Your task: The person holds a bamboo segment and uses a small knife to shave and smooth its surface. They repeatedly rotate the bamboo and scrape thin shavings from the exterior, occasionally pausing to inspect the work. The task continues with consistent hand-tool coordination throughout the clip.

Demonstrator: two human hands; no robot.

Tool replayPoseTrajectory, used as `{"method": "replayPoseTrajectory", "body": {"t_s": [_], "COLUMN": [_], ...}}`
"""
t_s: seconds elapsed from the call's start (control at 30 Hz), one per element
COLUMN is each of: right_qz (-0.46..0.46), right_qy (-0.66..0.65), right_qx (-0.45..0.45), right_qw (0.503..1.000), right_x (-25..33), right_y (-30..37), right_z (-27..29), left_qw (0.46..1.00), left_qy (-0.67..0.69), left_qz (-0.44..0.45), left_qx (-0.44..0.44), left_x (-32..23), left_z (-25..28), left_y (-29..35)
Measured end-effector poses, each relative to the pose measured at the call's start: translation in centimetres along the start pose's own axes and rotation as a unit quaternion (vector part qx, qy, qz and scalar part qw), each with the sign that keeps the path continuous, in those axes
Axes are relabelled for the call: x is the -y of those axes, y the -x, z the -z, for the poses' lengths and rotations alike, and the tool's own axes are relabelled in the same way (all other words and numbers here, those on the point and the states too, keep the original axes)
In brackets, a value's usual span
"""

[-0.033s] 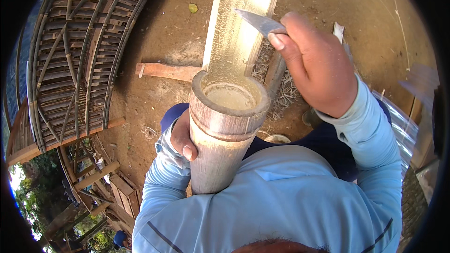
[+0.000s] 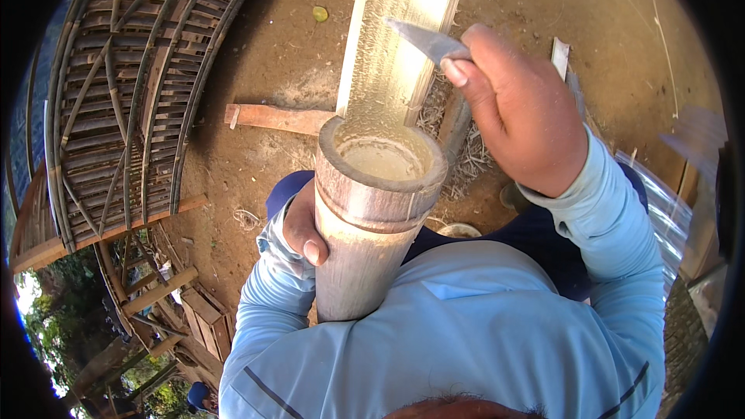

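Note:
A thick length of bamboo [image 2: 365,252] leans against my body, its near part a whole round tube. Beyond the tube's rim, the far part is cut to a half-round channel [image 2: 380,70] with a pale, rough inner face. My left hand [image 2: 305,226] is closed around the tube's left side below the ring; only the thumb side shows. In my right hand [image 2: 521,112] is a knife with a pointed grey blade [image 2: 425,39], its tip toward the left above the channel. The fist hides the knife's handle.
Under the bamboo lies a reddish wooden strip [image 2: 281,119] on the brown dirt ground [image 2: 264,62]. Pale shavings [image 2: 471,157] are heaped right of the tube. A slatted bamboo structure [image 2: 140,85] stands at the left, and clear sheeting [image 2: 660,209] at the right.
My right hand and the knife have shifted slightly to the left and toward me. The bamboo and my left hand stay where they were.

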State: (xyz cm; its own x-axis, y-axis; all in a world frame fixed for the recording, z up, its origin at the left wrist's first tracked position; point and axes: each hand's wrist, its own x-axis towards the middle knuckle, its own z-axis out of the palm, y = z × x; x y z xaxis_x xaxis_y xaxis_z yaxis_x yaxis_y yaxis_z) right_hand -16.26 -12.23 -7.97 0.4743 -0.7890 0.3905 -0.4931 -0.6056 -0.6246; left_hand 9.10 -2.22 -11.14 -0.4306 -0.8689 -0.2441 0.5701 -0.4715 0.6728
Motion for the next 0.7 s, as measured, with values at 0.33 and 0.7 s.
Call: {"method": "replayPoseTrajectory", "body": {"t_s": [0.33,0.7], "right_qz": [-0.003,0.011], "right_qy": [-0.12,-0.111], "right_qx": [0.084,0.037], "right_qw": [0.989,0.993], "right_x": [0.6,-1.1], "right_y": [2.0,0.5], "right_z": [-1.6,0.2], "left_qw": [0.993,0.996], "left_qy": [0.012,0.019], "left_qz": [0.042,-0.011], "left_qx": [0.113,0.083], "left_x": [1.0,0.8], "left_z": [3.7,1.9], "left_y": [0.0,0.0]}}
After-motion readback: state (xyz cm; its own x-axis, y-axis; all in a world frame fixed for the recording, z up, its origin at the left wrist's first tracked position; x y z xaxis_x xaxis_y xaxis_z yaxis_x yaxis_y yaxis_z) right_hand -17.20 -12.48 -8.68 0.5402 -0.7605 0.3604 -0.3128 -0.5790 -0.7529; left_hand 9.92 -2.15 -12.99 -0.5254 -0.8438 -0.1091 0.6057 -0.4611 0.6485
